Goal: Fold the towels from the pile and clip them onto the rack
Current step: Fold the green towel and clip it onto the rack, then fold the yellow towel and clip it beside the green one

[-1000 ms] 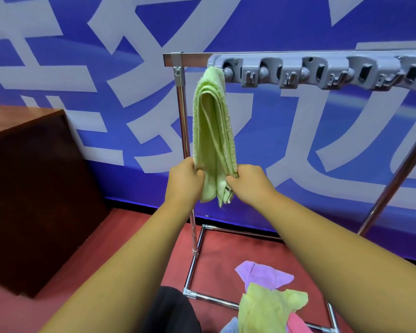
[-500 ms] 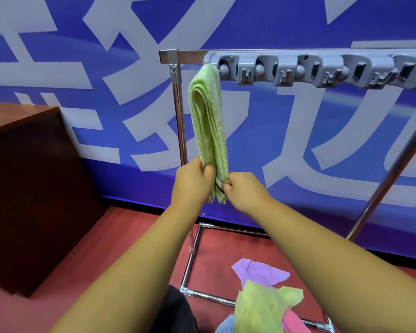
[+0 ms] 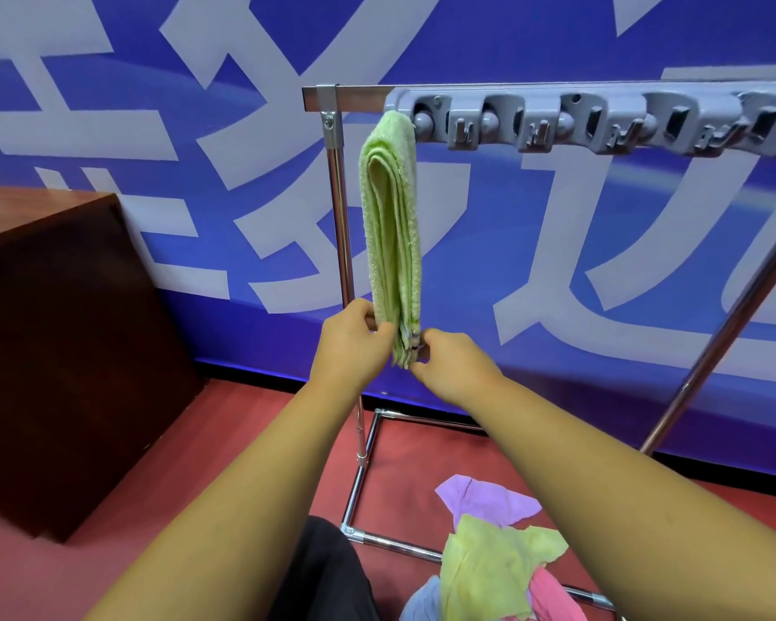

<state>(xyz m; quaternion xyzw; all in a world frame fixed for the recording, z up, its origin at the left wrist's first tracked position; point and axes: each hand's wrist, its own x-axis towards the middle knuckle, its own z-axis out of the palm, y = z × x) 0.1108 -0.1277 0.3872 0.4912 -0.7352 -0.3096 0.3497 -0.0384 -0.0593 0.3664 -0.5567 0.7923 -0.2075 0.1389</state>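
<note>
A folded light-green towel (image 3: pixel 390 226) hangs straight down from the leftmost clip of the grey clip bar (image 3: pixel 601 121) on the metal rack (image 3: pixel 338 208). My left hand (image 3: pixel 352 347) pinches the towel's bottom end from the left. My right hand (image 3: pixel 451 367) pinches the same bottom edges from the right. On the floor at lower right lies the pile of towels (image 3: pixel 493 562): purple, yellow-green, pink and light blue.
A dark wooden cabinet (image 3: pixel 63 342) stands at the left on the red floor. A blue wall with white shapes runs behind the rack. The rack's slanted right post (image 3: pixel 726 324) and chrome base bars (image 3: pixel 359 481) frame the pile.
Both hands have slid down and closed in on the towel's bottom end. The towel now hangs narrower and straighter.
</note>
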